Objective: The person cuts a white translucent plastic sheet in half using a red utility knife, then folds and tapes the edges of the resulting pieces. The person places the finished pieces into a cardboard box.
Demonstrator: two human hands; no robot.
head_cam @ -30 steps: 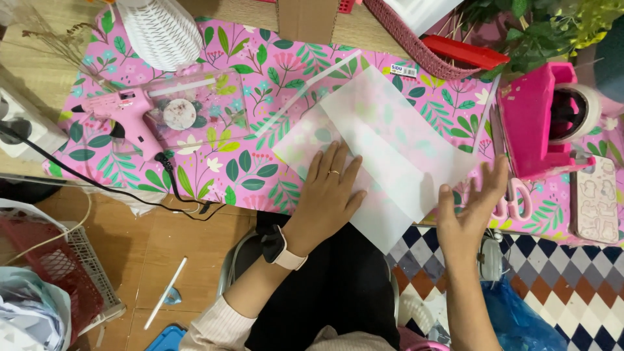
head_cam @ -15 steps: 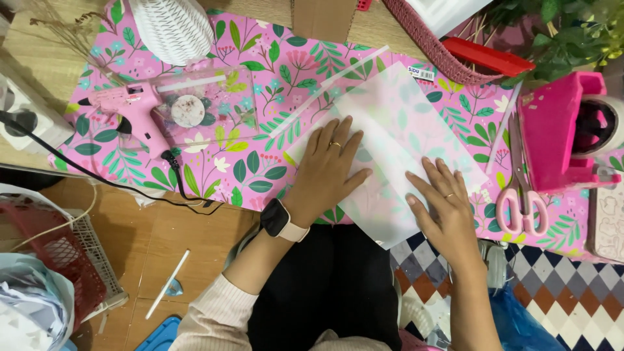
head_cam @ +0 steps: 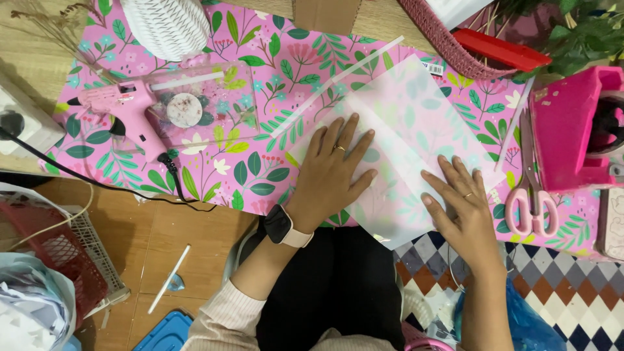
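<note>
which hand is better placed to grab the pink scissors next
Right. The right hand lies flat on the translucent sheet, close beside the pink scissors. The left hand presses the sheet's other side, farther off.

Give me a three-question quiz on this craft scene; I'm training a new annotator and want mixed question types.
1. True or false: both hands lie flat on the translucent sheet.
2. Which wrist wears the smartwatch? A) left B) right C) neither
3. Fill in: the pink scissors lie beside the ____ hand.

Key:
1. True: the left hand and right hand press on it, palms down.
2. A
3. right; the pink glue gun lies off to the left on the floral mat.
</note>
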